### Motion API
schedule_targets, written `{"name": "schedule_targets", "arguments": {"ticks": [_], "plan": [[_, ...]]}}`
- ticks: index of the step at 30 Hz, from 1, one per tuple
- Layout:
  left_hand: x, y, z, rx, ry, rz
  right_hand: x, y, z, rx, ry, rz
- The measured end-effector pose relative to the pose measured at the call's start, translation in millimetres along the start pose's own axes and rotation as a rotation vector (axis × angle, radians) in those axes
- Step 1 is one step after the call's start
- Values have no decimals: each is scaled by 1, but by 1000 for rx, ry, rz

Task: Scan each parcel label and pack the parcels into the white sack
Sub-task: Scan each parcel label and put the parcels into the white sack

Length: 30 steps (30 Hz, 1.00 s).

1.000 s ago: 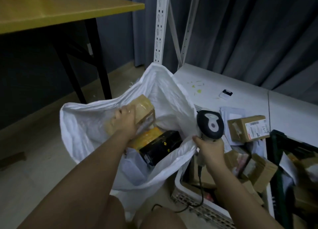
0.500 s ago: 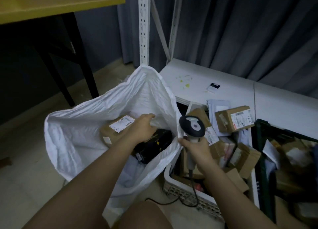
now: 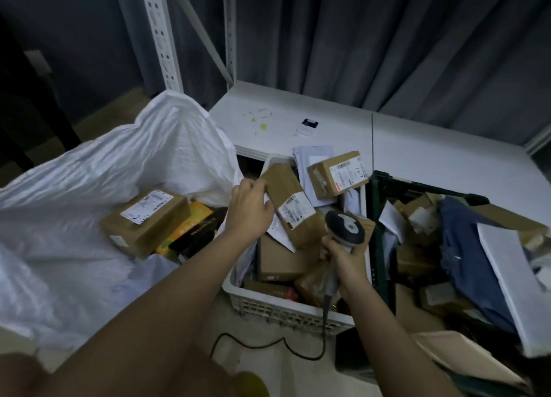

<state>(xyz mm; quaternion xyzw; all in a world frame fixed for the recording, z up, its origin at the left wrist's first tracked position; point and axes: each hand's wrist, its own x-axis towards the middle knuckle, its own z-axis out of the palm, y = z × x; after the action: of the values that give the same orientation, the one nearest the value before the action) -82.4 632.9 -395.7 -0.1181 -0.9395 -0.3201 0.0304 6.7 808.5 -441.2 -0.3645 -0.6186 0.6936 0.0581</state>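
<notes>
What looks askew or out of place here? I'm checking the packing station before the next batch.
Parcels in the white crate are heaped at mixed angles, and a labelled box sits tilted on top of the pile. Green smears mark the white shelf board. Nothing looks spilled or visibly torn.

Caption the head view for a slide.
Left hand grasps a labelled parcel in the white crate; right hand holds scanner.

Left hand [image 3: 250,209] out of white sack [image 3: 89,176], now grasping crate parcel [image 3: 287,201]
</notes>
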Motion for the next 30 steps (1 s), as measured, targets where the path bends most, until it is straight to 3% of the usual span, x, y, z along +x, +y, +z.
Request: {"name": "schedule_targets", "arguments": {"ticks": [8,12,21,26,30], "plan": [[35,2,75,-415,-228,-346,62,-33,4,-114,-75,-49],[49,-9,109,-601,-214,-492,96,-34,19,-210,-39,-113],[75,-22,163,-678,-316,-679,148,4,56,-364,-92,-74],[82,-29,166,-654,-255,-709,152,8,55,-352,-95,-95],[77,-14,137,-779,-133,-496,138,-10,35,-47,-128,-81]]}}
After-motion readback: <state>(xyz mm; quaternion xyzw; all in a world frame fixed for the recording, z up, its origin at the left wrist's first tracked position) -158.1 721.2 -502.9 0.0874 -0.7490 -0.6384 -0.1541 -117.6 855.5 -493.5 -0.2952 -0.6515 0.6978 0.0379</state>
